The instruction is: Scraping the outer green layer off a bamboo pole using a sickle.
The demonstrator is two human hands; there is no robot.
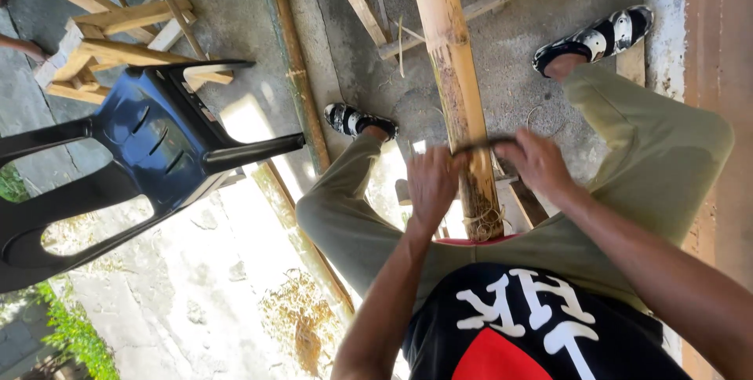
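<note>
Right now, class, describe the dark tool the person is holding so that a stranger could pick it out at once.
Find the thick bamboo pole running up between the seated person's knees. Across it lies a thin dark blade, gripped by the left hand and right hand at either end. It alone crosses the pole; the other bamboo lies on the ground.

Hard daylight falls on the concrete floor (235,270) at lower left, where it glares almost white and washes out detail. The upper part lies in even shade. The blue plastic chair (149,145) carries bright sheen. Both hands, left hand (431,184) and right hand (541,164), are slightly motion-blurred. Straight lines bend towards the edges.
</note>
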